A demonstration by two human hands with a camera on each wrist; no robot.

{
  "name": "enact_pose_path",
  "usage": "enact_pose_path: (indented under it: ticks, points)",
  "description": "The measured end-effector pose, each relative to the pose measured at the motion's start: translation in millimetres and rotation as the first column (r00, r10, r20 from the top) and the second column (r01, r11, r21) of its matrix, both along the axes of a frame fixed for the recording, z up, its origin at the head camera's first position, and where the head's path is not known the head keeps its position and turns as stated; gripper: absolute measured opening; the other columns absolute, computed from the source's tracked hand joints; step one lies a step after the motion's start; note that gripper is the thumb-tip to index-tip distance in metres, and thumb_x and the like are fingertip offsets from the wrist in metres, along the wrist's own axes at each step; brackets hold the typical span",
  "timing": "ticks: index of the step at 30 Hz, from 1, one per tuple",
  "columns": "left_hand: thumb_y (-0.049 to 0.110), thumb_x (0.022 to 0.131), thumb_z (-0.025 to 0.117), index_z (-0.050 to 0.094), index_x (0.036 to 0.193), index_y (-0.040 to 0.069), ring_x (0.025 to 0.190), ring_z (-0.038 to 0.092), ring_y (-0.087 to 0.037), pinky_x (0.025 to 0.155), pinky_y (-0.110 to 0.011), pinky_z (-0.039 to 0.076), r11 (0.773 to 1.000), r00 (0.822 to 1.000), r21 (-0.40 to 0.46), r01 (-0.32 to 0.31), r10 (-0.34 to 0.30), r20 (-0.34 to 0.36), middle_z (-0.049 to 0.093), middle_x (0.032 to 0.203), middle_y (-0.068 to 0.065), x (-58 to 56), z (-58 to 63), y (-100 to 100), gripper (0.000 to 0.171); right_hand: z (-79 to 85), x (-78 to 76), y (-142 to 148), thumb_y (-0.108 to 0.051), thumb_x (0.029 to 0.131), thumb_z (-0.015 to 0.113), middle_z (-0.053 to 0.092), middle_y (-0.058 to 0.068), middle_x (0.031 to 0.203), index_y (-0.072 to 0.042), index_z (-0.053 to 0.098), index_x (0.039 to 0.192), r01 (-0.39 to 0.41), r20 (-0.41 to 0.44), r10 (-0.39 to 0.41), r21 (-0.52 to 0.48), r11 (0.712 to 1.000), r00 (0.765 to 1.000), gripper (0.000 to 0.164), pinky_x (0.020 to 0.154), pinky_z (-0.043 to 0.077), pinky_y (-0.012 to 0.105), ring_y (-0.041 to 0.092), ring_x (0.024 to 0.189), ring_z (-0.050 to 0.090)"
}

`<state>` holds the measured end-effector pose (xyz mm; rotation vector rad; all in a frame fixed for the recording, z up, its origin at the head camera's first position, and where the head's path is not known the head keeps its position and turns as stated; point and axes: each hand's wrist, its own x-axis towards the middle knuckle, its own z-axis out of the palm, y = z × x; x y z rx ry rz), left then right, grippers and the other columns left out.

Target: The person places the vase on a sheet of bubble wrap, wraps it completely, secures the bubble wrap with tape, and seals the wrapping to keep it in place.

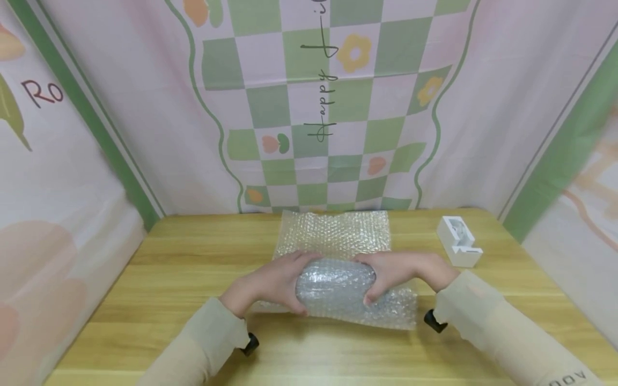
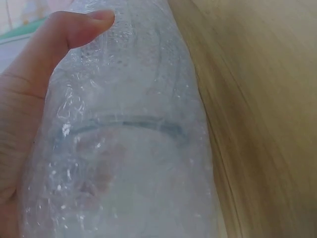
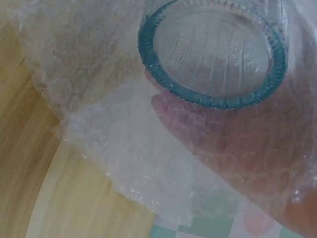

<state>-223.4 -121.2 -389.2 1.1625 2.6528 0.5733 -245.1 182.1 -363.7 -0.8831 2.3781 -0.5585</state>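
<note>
One wooden table bears one bubble wrap sheet. One glass is sideways in the sheet's near, rolled part, mid-table. Two hands grip it through the wrap: left hand curled round its left, right hand round its right. One white tape dispenser stands far right.

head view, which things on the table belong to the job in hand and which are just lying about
In the job:
clear plastic bubble wrap, partly rolled
round clear glass vessel inside it
left hand and right hand, both gripping the wrap

Lying about:
white boxy dispenser, apparently for tape, untouched; it may yet serve
</note>
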Motion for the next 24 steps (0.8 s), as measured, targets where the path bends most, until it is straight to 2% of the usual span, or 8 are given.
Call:
enact_pose_path:
  ticks: [5, 11, 13, 15, 18, 20, 21, 24]
  points:
    - [0.036, 0.064, 0.097, 0.027, 0.161, 0.013, 0.141, 0.042, -0.030, 0.117, -0.049, 0.036, 1.000, 1.000, -0.011, -0.008, 0.008, 0.008, 0.041, 0.158, -0.010, -1.7, -2.2, 0.1, 0.123, -2.0, 0.5, 3.3, -0.041, 0.075, 0.089, 0.043, 0.026, 0.151, 0.001, 0.029, 0.155, 0.035, 0.034, -0.032, -0.089, 0.995, 0.999, 0.108, 0.112, 0.036, 0.064, 0.046, 0.137, 0.043]
    - [0.037, 0.065, 0.097, 0.027, 0.161, 0.011, 0.145, 0.038, -0.029, 0.119, -0.048, 0.032, 1.000, 0.999, 0.003, -0.015, 0.015, 0.034, 0.037, 0.161, -0.009, -3.1, -1.9, -0.7, 0.122, 2.8, 6.0, 9.0, -0.055, 0.074, 0.087, 0.044, 0.025, 0.152, 0.002, 0.036, 0.151, 0.007, -0.158, -0.025, -0.117, 0.993, 0.987, 0.108, 0.111, 0.038, 0.062, 0.047, 0.135, 0.046]
    - [0.036, 0.065, 0.097, 0.027, 0.161, 0.010, 0.146, 0.036, -0.029, 0.120, -0.048, 0.031, 1.000, 0.999, 0.018, -0.020, 0.019, 0.050, 0.035, 0.162, -0.009, -3.8, -2.4, -1.4, 0.122, 5.5, 8.2, 12.0, -0.059, 0.074, 0.085, 0.047, 0.023, 0.150, 0.001, 0.042, 0.149, -0.009, -0.254, -0.024, -0.128, 0.992, 0.967, 0.105, 0.109, 0.040, 0.062, 0.046, 0.133, 0.048]
    - [0.035, 0.064, 0.097, 0.027, 0.161, 0.010, 0.146, 0.036, -0.028, 0.120, -0.048, 0.031, 0.999, 0.998, 0.038, -0.023, 0.021, 0.063, 0.034, 0.163, -0.009, -4.8, -3.7, -1.9, 0.122, 8.2, 10.9, 15.2, -0.058, 0.076, 0.084, 0.052, 0.019, 0.145, -0.001, 0.048, 0.144, -0.033, -0.358, -0.023, -0.149, 0.988, 0.934, 0.096, 0.109, 0.042, 0.060, 0.043, 0.131, 0.051]
    - [0.035, 0.064, 0.096, 0.026, 0.162, 0.012, 0.146, 0.036, -0.028, 0.119, -0.048, 0.031, 0.998, 0.997, 0.054, -0.028, 0.024, 0.078, 0.032, 0.164, -0.009, -6.4, -5.4, -2.9, 0.123, 10.9, 16.3, 18.1, -0.055, 0.081, 0.082, 0.060, 0.009, 0.134, -0.005, 0.059, 0.134, -0.076, -0.521, -0.015, -0.153, 0.985, 0.853, 0.076, 0.107, 0.045, 0.056, 0.035, 0.126, 0.055]
    - [0.035, 0.065, 0.096, 0.026, 0.162, 0.013, 0.146, 0.036, -0.028, 0.119, -0.049, 0.032, 0.998, 0.996, 0.063, -0.030, 0.025, 0.082, 0.032, 0.164, -0.009, -7.0, -6.0, -3.4, 0.122, 11.5, 21.4, 18.1, -0.055, 0.082, 0.080, 0.062, 0.004, 0.128, -0.007, 0.062, 0.130, -0.090, -0.595, 0.001, -0.120, 0.989, 0.804, 0.070, 0.105, 0.048, 0.054, 0.030, 0.121, 0.058]
    - [0.035, 0.065, 0.096, 0.026, 0.162, 0.014, 0.146, 0.036, -0.028, 0.119, -0.049, 0.032, 0.997, 0.996, 0.065, -0.031, 0.026, 0.084, 0.032, 0.164, -0.009, -7.5, -6.3, -3.7, 0.122, 11.1, 23.9, 17.4, -0.056, 0.082, 0.080, 0.062, 0.003, 0.128, -0.008, 0.062, 0.130, -0.089, -0.612, 0.010, -0.099, 0.991, 0.790, 0.070, 0.104, 0.048, 0.053, 0.029, 0.120, 0.058]
    - [0.035, 0.066, 0.096, 0.027, 0.162, 0.014, 0.146, 0.036, -0.029, 0.118, -0.050, 0.032, 0.997, 0.995, 0.070, -0.037, 0.030, 0.091, 0.032, 0.164, -0.010, -7.8, -5.6, -4.0, 0.120, 6.4, 30.8, 14.5, -0.062, 0.080, 0.078, 0.061, 0.008, 0.131, -0.004, 0.060, 0.135, -0.086, -0.613, 0.033, -0.057, 0.995, 0.789, 0.082, 0.103, 0.050, 0.052, 0.030, 0.118, 0.059]
